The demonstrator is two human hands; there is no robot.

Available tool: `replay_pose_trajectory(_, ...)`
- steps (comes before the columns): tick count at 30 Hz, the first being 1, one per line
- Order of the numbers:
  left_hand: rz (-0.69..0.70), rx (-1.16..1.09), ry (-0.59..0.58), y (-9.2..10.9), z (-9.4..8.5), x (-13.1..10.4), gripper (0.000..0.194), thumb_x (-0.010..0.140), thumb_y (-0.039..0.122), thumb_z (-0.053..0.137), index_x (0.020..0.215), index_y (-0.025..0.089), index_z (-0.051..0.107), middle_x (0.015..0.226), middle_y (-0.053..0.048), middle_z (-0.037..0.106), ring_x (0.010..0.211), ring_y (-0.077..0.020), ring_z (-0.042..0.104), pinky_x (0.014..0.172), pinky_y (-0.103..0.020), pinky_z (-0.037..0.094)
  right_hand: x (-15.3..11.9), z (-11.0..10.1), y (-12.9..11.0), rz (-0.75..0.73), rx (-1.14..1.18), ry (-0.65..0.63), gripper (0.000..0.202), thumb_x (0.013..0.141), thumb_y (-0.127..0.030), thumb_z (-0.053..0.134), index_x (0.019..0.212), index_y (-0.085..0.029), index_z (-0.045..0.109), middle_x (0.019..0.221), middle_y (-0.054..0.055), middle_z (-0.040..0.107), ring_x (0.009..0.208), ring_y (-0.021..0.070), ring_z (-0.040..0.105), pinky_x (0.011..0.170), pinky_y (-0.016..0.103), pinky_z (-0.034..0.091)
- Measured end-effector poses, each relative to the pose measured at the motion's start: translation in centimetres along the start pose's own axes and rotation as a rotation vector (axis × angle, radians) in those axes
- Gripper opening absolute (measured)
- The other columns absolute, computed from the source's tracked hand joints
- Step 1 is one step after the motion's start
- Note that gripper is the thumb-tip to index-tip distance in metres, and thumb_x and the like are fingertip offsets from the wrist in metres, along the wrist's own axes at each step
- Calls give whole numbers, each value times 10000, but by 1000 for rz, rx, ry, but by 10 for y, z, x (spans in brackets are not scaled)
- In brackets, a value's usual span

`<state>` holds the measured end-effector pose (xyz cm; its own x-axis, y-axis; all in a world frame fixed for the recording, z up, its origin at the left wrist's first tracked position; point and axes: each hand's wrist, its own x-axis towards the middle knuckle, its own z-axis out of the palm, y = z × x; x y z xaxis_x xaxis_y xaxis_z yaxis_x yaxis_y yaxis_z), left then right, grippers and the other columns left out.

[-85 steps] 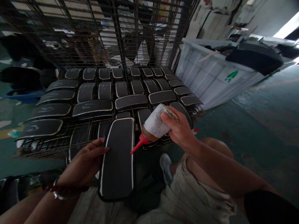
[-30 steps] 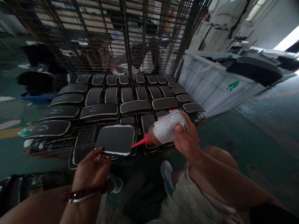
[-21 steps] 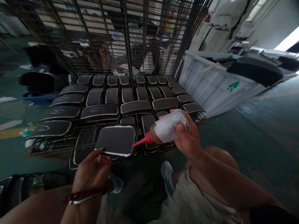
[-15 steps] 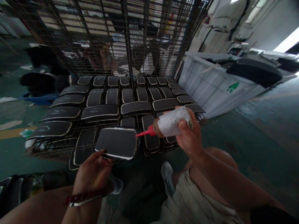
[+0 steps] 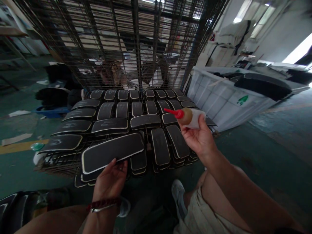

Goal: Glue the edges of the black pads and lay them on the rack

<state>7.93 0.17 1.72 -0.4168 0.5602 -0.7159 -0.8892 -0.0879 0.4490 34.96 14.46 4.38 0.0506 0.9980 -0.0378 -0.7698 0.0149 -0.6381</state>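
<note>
My left hand (image 5: 110, 178) grips the near edge of a dark, rounded-corner panel (image 5: 113, 151) with a pale line of glue along its rim. The panel is held tilted over the front of the rack, its left end lower. In my right hand (image 5: 198, 135) is a squeeze glue bottle (image 5: 190, 117), wrapped in white, with a red nozzle. The nozzle points left and up, apart from the held panel. Similar dark panels with pale edges, such as one upright panel (image 5: 160, 147), lie in rows just beyond my hands.
A wire rack (image 5: 136, 42) rises behind the rows of panels. At the right stands a white plastic bin (image 5: 214, 97) holding dark pieces. A blue tray (image 5: 52, 112) with black material sits on the floor at left. More dark panels (image 5: 14, 211) lie at lower left.
My right hand has lifted the glue bottle up and away from the panel, its nozzle now tipped upward. The held panel has turned, showing its long side across. The view has shifted slightly.
</note>
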Motion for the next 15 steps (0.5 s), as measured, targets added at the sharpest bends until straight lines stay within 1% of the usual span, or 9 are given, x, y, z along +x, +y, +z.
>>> replay_pose_trajectory(2, 3, -8, -13, -4, 0, 2, 332, 1060, -41, 484, 923, 179, 691, 779, 6, 791, 660, -133, 788, 643, -267, 710, 10, 2, -12, -83, -53, -34, 394, 929, -575, 899, 1121, -261, 759, 1192, 22, 817, 1100, 202, 791, 731, 253, 681)
replay_pose_trajectory(4, -1, -12, -28, -8, 1, 2, 331, 1069, -42, 484, 952, 181, 699, 801, 10, 804, 686, -133, 800, 664, -269, 718, 10, 5, -20, -110, -86, -72, 422, 914, -604, 905, 1122, -266, 761, 1190, 17, 818, 1112, 195, 788, 762, 247, 683)
replay_pose_trajectory(6, -10, -14, -37, -11, 2, 1, 336, 1079, -41, 479, 954, 188, 691, 794, 27, 805, 690, -125, 803, 675, -260, 718, -3, 8, -19, -69, -62, -64, 426, 888, -597, 935, 1115, -277, 769, 1170, -5, 824, 1067, 174, 795, 744, 228, 677)
replay_pose_trajectory(7, -14, -15, -39, -13, 3, 0, 342, 1082, -44, 477, 949, 194, 684, 781, 40, 801, 680, -116, 799, 682, -251, 716, -16, 8, -14, -26, -37, -46, 425, 868, -581, 958, 1107, -283, 773, 1151, -16, 828, 1028, 166, 800, 723, 222, 674)
replay_pose_trajectory(9, -24, -18, -43, -19, 5, -2, 356, 1085, -49, 475, 928, 209, 664, 743, 70, 786, 645, -91, 783, 710, -228, 709, -50, 6, 3, 91, 10, -13, 434, 824, -548, 1002, 1093, -287, 782, 1113, -27, 836, 959, 164, 805, 690, 231, 675)
replay_pose_trajectory(11, -63, -5, -65, -27, 5, -6, 354, 1096, -27, 477, 904, 208, 659, 726, 64, 781, 640, -85, 781, 741, -214, 702, -90, 1, 29, 233, 14, -8, 436, 824, -545, 1003, 1088, -274, 787, 1088, -7, 841, 929, 183, 808, 682, 260, 681)
replay_pose_trajectory(13, -142, 38, -105, -37, 2, -9, 364, 1108, 18, 472, 859, 195, 671, 695, 17, 771, 625, -108, 780, 721, -217, 696, -128, -6, 58, 397, 33, 2, 449, 846, -561, 983, 1106, -249, 791, 1090, 28, 844, 903, 208, 807, 663, 289, 675)
replay_pose_trajectory(15, -235, 106, -157, -48, -6, -11, 349, 1101, 74, 509, 834, 179, 708, 685, -47, 771, 627, -164, 789, 694, -265, 704, -156, -11, 84, 501, 63, -4, 507, 841, -606, 971, 1129, -230, 792, 1059, 57, 839, 911, 245, 805, 681, 334, 678)
